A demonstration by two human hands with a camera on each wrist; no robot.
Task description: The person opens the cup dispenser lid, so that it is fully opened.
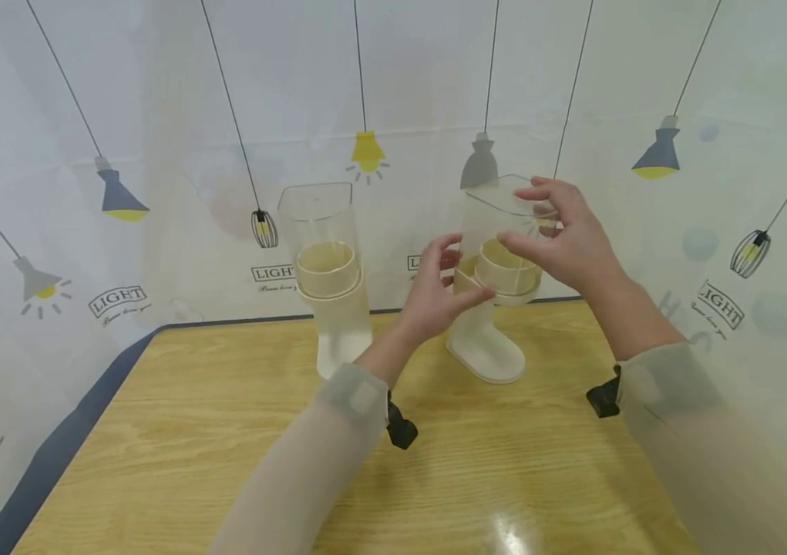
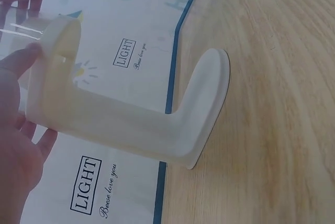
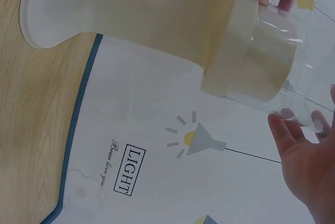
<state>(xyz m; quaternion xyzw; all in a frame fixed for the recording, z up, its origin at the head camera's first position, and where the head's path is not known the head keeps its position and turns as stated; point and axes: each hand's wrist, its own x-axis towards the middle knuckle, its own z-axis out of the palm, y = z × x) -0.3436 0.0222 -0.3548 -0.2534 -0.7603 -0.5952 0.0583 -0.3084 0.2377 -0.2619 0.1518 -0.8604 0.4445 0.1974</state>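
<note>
A cream stand (image 1: 486, 351) with a long foot and a ring-shaped collar (image 3: 230, 41) stands upright on the table at centre right. A clear plastic container (image 1: 493, 216), open at the top, sits at the collar around a cream inner ring (image 3: 264, 59). My left hand (image 1: 435, 297) grips the stand at its collar from the left, thumb (image 2: 21, 59) on the near side. Higher up, my right hand (image 1: 566, 235) holds the clear container by its right side, thumb in front and fingers behind. Whether the container is fully seated cannot be told.
A second cream stand (image 1: 341, 331) with its own clear container (image 1: 317, 220) stands to the left, close to my left forearm. Behind the wooden table (image 1: 227, 416) hangs a white cloth (image 1: 421, 62) printed with lamps. Black straps (image 1: 401, 428) hang beneath the cuffs.
</note>
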